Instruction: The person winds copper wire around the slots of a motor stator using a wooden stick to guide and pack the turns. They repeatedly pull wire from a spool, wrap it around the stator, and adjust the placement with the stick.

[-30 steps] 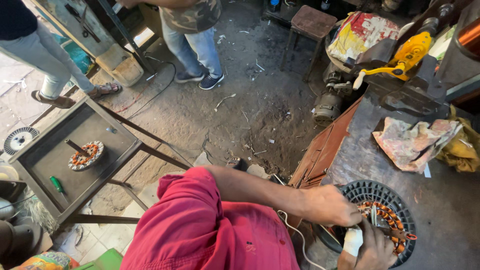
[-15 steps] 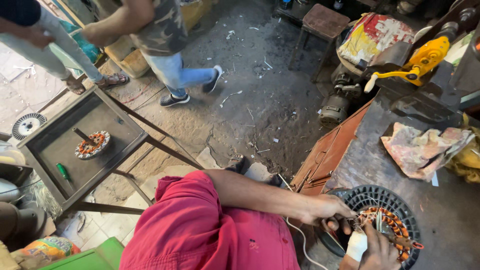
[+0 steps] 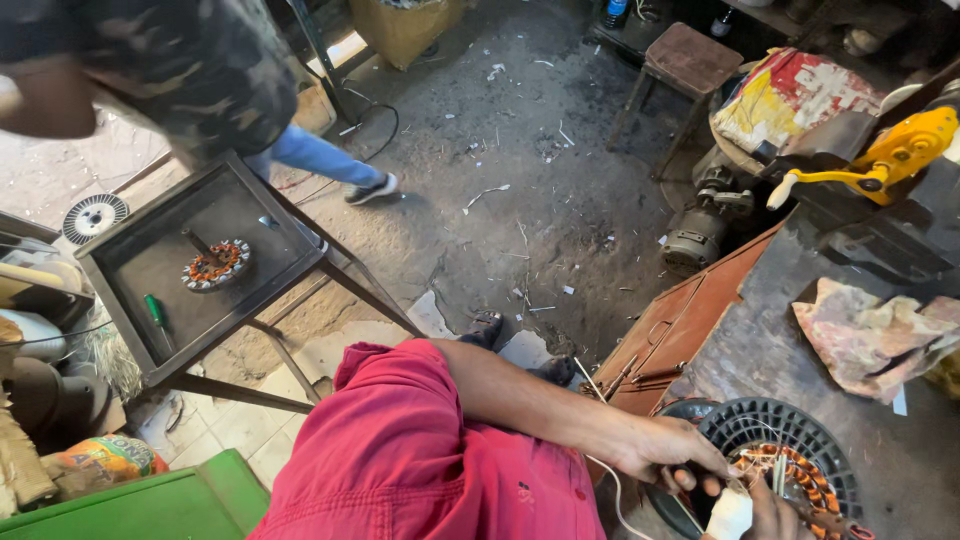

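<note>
Dusty, littered concrete floor (image 3: 520, 200) fills the middle of the workshop, with a dark metal workbench (image 3: 780, 350) along the right edge. On the bench, at the lower right, sits a round black motor housing (image 3: 775, 430) with a ribbed rim, and inside it a stator with copper windings (image 3: 800, 470).

The person, in a red shirt, reaches both hands to that housing. The left hand (image 3: 670, 455) rests at the housing's near rim, its fingers curled closed around something thin; a pale wire (image 3: 612, 490) runs from under it, though what it pinches cannot be told. The right hand (image 3: 775, 512) is cut off by the bottom edge of the picture; it lies against the windings beside a white wrapped piece (image 3: 730, 515), and its grip cannot be told.

Farther up the bench lies a crumpled reddish rag (image 3: 870, 335), and beyond it a yellow hand-cranked winder (image 3: 890, 155). A rusty brown metal toolbox (image 3: 665, 335) leans against the bench side. To the left stands a dark metal tray table (image 3: 150, 300) holding another copper-wound stator (image 3: 215, 265) and a green-handled screwdriver (image 3: 155, 310). Another person in a camouflage top and jeans (image 3: 180, 70) is beside that table. A small wooden stool (image 3: 695, 60) stands at the top.
</note>
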### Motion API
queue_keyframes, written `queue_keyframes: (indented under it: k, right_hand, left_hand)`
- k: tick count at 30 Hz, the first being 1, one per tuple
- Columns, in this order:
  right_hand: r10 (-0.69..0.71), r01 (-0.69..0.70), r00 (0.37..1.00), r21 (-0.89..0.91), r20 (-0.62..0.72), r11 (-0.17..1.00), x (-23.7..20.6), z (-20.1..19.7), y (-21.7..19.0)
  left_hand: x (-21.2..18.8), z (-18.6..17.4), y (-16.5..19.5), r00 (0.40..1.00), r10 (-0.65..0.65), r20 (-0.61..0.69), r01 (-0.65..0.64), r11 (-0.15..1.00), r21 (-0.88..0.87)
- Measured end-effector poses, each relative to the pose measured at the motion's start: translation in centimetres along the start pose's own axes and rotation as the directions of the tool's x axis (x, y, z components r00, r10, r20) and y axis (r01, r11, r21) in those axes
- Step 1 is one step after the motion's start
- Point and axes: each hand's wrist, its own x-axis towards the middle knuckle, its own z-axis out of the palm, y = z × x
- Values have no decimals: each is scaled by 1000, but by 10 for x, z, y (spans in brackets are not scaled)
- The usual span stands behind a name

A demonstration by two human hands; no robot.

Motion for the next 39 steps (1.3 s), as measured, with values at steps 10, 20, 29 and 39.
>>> queue_keyframes:
  k: [10,20,29,39]
  right_hand:
    - [-22,20,996,-19,-87,1000,10,11,-2]
    - [-15,14,997,-14,-73,1000,13,12,1]
    - [-17,16,997,-14,-74,1000,15,13,2]
    - [-19,18,998,-23,-53,1000,18,10,2]
  left_hand:
    - [-26,16,14,865,486,126,-432,593,679]
    - [-43,27,49,690,453,565,-449,-345,825]
    - [12,-12,-1,998,-2,59,-2,998,64]
    - [-7,-3,-1,988,154,-32,-142,962,233]
